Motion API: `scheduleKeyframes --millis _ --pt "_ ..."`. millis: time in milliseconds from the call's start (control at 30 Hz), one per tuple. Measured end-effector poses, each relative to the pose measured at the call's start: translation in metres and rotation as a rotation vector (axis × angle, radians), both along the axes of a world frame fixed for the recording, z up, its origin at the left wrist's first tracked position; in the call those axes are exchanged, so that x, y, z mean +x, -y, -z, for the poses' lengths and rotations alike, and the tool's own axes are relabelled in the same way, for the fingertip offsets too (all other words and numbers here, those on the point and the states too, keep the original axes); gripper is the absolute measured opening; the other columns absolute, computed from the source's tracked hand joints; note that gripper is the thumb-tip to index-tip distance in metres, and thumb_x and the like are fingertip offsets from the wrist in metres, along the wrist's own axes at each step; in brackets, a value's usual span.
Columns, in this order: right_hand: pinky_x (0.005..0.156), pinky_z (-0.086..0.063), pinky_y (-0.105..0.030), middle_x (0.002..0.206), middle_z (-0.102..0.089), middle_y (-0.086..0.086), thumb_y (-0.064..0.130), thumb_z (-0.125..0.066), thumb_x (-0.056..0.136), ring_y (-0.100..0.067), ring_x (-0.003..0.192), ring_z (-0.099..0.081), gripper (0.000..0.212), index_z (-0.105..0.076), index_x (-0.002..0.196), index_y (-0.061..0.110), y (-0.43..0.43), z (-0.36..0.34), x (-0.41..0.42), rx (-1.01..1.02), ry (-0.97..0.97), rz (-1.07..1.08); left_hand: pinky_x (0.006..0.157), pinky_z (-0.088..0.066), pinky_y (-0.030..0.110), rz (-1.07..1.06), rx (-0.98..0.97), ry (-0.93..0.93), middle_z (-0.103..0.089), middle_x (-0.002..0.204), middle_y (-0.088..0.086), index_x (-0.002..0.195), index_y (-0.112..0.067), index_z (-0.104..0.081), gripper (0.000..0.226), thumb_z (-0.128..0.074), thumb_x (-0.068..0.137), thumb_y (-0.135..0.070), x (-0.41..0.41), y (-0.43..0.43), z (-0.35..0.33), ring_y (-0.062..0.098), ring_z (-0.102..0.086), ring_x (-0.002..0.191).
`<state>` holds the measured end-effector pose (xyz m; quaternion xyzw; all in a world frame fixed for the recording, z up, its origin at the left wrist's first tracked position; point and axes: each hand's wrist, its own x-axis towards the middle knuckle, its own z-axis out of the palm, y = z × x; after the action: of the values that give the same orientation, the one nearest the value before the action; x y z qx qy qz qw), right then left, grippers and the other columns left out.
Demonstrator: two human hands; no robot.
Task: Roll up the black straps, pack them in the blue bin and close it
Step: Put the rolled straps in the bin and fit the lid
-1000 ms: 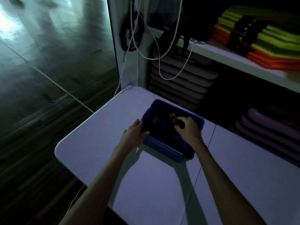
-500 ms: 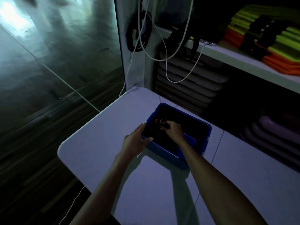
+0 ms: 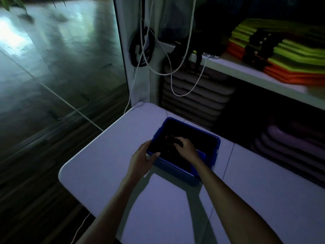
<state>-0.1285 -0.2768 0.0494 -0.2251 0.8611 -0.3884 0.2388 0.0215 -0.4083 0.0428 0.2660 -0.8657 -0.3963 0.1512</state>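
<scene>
- Right hand [image 3: 186, 149]: inside the blue bin [image 3: 194, 128]. The fingers [image 3: 177, 142] are bent, tips pointing down onto the dark bundle below them. The gloom hides whether they grip it or only press on it.
- Black straps [image 3: 168, 143]: lie in the left half of the bin, directly under and just left of the right fingertips. They show only as a dark mass with faint reddish glints, and whether they are rolled cannot be told.
- Left hand [image 3: 143, 160]: holds the bin's near-left corner, with the thumb hooked over the rim and the other fingers laid along the outside of the left wall.
- Blue bin: open at the top, standing towards the far left part of the white table [image 3: 105, 164]. The right forearm crosses its near wall.
- White cables [image 3: 175, 71]: hang in loops on the far side of the bin, and one trails down to the table's far corner.
- Black coiled cable [image 3: 140, 46]: hangs on the white upright at far left.
- Grey cushions [image 3: 195, 97]: stacked beyond the table's far edge, under the white shelf [image 3: 246, 73].
- Folded yellow-green and orange items [image 3: 290, 59]: stacked on the shelf at far right, with dark bands across them.
- Purple mats [image 3: 290, 147]: stacked low on the right, well apart from the bin.
</scene>
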Motion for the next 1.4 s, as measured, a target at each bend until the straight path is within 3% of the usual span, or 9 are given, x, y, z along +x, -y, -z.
scheduleKeyframes --millis 133,233,500,800,933,1067,1133,1300,1400 --pt "0.089 -0.042 -0.027 0.132 -0.052 -0.015 0.02 -0.054 0.095 -0.026 0.117 -0.054 0.034 -0.056 0.128 0.012 -0.025 -0.044 -0.006 -0.048 -0.091 -0.009 0.087 -0.05 0.035 -0.066 -0.033 -0.129 -0.065 0.11 0.009 0.107 -0.01 -0.065 0.027 -0.061 0.086 -0.027 -0.029 -0.01 -0.037 0.027 -0.064 0.098" --pt "0.079 -0.042 -0.02 0.114 -0.066 -0.011 0.013 -0.058 0.092 -0.009 0.096 -0.061 0.022 -0.066 0.113 0.009 -0.052 -0.117 -0.022 -0.225 -0.246 0.064 0.082 -0.044 0.025 0.032 -0.056 -0.306 -0.07 0.099 0.008 0.098 -0.011 -0.068 0.021 -0.058 0.086 -0.024 -0.08 -0.026 -0.102 0.023 -0.065 0.093" --pt "0.064 -0.048 -0.023 0.076 -0.067 0.004 0.018 -0.058 0.091 -0.011 0.071 -0.063 0.013 -0.066 0.09 0.029 -0.168 -0.406 -0.065 -0.556 -0.954 0.337 0.074 -0.051 0.028 0.414 0.014 -0.845 -0.069 0.085 0.0 0.094 -0.015 -0.067 0.016 -0.058 0.089 -0.028 -0.217 -0.126 -0.405 0.013 -0.065 0.081" --pt "0.057 -0.047 -0.027 0.078 -0.064 0.004 0.024 -0.056 0.092 -0.012 0.068 -0.06 0.013 -0.066 0.097 0.018 -0.277 -0.594 -0.106 -0.279 -1.411 0.592 0.075 -0.055 0.037 0.588 0.031 -1.057 -0.069 0.088 0.008 0.096 -0.008 -0.066 0.022 -0.056 0.088 -0.025 -0.291 -0.228 -0.604 0.023 -0.066 0.081" --pt "0.063 -0.047 -0.029 0.101 -0.066 -0.004 0.029 -0.054 0.091 -0.019 0.081 -0.061 0.019 -0.063 0.104 0.019 -0.32 -0.618 -0.143 -0.04 -1.435 0.785 0.067 -0.052 0.029 0.602 -0.151 -0.951 -0.061 0.099 0.006 0.111 -0.009 -0.059 0.03 -0.056 0.089 -0.029 -0.327 -0.257 -0.625 0.016 -0.06 0.08" --pt "0.096 -0.04 -0.044 0.139 -0.039 -0.017 0.042 -0.052 0.091 -0.033 0.127 -0.038 0.05 -0.043 0.137 0.025 -0.355 -0.629 -0.179 0.128 -1.245 0.924 0.087 -0.054 0.04 0.545 -0.23 -0.797 -0.037 0.132 0.013 0.139 -0.019 -0.036 0.058 -0.053 0.089 -0.042 -0.364 -0.265 -0.634 0.023 -0.055 0.101" --pt "0.106 -0.032 -0.048 0.144 -0.033 -0.021 0.051 -0.046 0.092 -0.038 0.135 -0.029 0.052 -0.04 0.14 0.03 -0.364 -0.632 -0.192 0.138 -1.159 0.891 0.078 -0.052 0.034 0.55 -0.211 -0.776 -0.042 0.13 0.015 0.132 -0.018 -0.043 0.051 -0.048 0.091 -0.047 -0.375 -0.268 -0.638 0.022 -0.055 0.097" --pt "0.072 -0.043 -0.033 0.092 -0.059 -0.007 0.051 -0.037 0.096 -0.022 0.084 -0.055 0.048 -0.06 0.112 0.012 -0.352 -0.624 -0.199 -0.198 -1.1 0.693 0.054 -0.038 0.022 0.609 -0.099 -0.868 -0.055 0.082 0.004 0.097 -0.01 -0.057 0.033 -0.043 0.096 -0.039 -0.382 -0.271 -0.636 0.009 -0.048 0.064" --pt "0.069 -0.048 -0.036 0.089 -0.064 -0.014 0.043 -0.046 0.095 -0.023 0.077 -0.058 0.039 -0.064 0.096 0.008 -0.349 -0.609 -0.204 -0.51 -1.121 0.732 0.053 -0.037 0.016 0.559 -0.137 -1.017 -0.052 0.072 -0.002 0.092 -0.009 -0.059 0.025 -0.049 0.094 -0.032 -0.376 -0.265 -0.619 0.008 -0.048 0.064"
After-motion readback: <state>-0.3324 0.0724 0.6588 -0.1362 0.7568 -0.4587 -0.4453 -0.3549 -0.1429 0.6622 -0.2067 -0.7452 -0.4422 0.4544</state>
